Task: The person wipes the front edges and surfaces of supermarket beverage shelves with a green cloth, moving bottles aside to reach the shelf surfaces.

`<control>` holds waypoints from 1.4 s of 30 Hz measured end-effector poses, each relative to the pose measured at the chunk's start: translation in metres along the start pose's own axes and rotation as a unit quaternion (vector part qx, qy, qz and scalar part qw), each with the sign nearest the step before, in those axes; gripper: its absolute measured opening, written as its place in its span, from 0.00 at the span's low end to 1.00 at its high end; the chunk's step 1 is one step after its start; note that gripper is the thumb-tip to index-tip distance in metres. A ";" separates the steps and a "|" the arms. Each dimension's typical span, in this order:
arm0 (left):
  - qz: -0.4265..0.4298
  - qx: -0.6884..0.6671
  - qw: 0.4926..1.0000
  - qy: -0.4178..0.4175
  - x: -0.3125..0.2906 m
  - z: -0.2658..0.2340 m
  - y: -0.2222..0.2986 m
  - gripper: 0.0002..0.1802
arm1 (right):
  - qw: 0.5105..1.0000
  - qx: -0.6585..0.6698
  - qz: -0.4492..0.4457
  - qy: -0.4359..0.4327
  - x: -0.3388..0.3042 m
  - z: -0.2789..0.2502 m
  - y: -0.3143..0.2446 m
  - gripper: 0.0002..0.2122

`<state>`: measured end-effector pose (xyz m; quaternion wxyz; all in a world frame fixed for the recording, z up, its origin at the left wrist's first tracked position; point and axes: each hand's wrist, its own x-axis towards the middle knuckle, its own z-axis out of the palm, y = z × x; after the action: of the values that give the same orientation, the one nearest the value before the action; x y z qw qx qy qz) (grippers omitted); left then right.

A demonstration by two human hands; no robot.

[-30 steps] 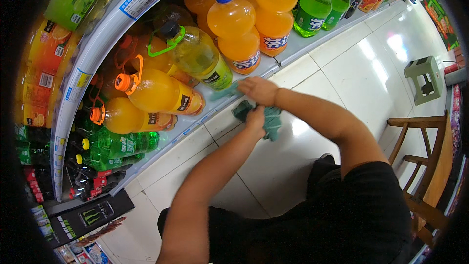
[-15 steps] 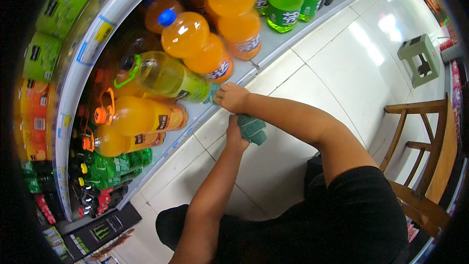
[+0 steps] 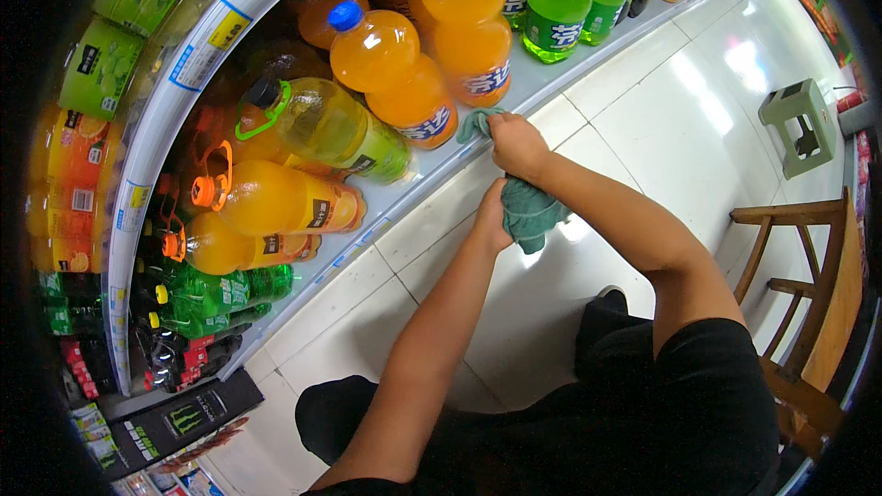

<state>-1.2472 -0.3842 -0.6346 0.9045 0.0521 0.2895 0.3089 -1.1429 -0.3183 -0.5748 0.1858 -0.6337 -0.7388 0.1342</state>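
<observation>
A dark green cloth [image 3: 533,213] is stretched between both my hands at the front edge of the drinks shelf [image 3: 404,199]. My right hand [image 3: 517,145] is closed on one end, which lies against the shelf edge in front of an orange soda bottle [image 3: 404,83] with a blue cap. Just below it, my left hand [image 3: 493,218] is wrapped round the bunched part, above the floor. A second orange soda bottle [image 3: 464,28] stands close by to the right. Left of the cloth is a yellow-green drink bottle [image 3: 335,129] with a black cap and a green carrying ring.
More orange juice bottles [image 3: 289,197] and green bottles [image 3: 220,294] fill the shelf's left part; green soda bottles [image 3: 556,0] stand farther right. Above runs a curved upper shelf rim [image 3: 188,69] with price tags. A green stool [image 3: 797,129] and wooden chair [image 3: 822,285] stand on the tiled floor.
Both my hands have moved to the right along the shelf edge with the cloth, from the yellow-green bottle to the orange soda bottles. The view has shifted slightly.
</observation>
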 end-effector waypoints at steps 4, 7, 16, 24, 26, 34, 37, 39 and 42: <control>0.068 -0.092 0.993 -0.004 -0.035 0.005 -0.006 0.24 | 0.959 0.020 -0.282 -0.012 -0.001 0.022 -0.022 0.13; 0.068 -0.107 0.992 0.003 -0.044 0.006 -0.017 0.24 | 0.938 -0.051 -0.344 -0.015 -0.005 0.035 -0.022 0.17; -0.001 -0.088 0.995 0.044 -0.008 0.027 -0.001 0.27 | 0.962 -0.219 -0.141 -0.077 0.021 0.030 -0.007 0.09; 0.098 -0.164 0.981 0.026 -0.075 -0.025 -0.020 0.27 | 0.944 -0.048 -0.313 -0.091 -0.006 0.069 -0.081 0.12; 0.071 -0.148 0.986 0.018 -0.068 -0.033 -0.014 0.26 | 0.946 -0.044 -0.321 -0.006 -0.008 0.063 -0.072 0.11; 0.042 -0.146 0.986 0.061 -0.059 -0.015 -0.021 0.25 | 0.934 -0.209 -0.289 -0.032 -0.013 0.063 -0.052 0.15; 0.105 -0.191 0.973 0.082 -0.077 -0.018 -0.024 0.25 | 0.926 -0.136 -0.347 -0.060 -0.011 0.078 -0.084 0.11; 0.165 -0.228 0.959 0.015 -0.082 -0.030 -0.024 0.25 | 0.923 -0.085 -0.373 -0.046 -0.009 0.081 -0.094 0.11; 0.114 -0.172 0.978 0.040 -0.075 -0.032 -0.023 0.23 | 0.940 -0.005 -0.326 -0.101 -0.004 0.069 -0.066 0.11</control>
<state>-1.3009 -0.4493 -0.6301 0.8462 -0.0838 0.2603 0.4573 -1.2319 -0.3307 -0.6082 0.1405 -0.3420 -0.9207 0.1254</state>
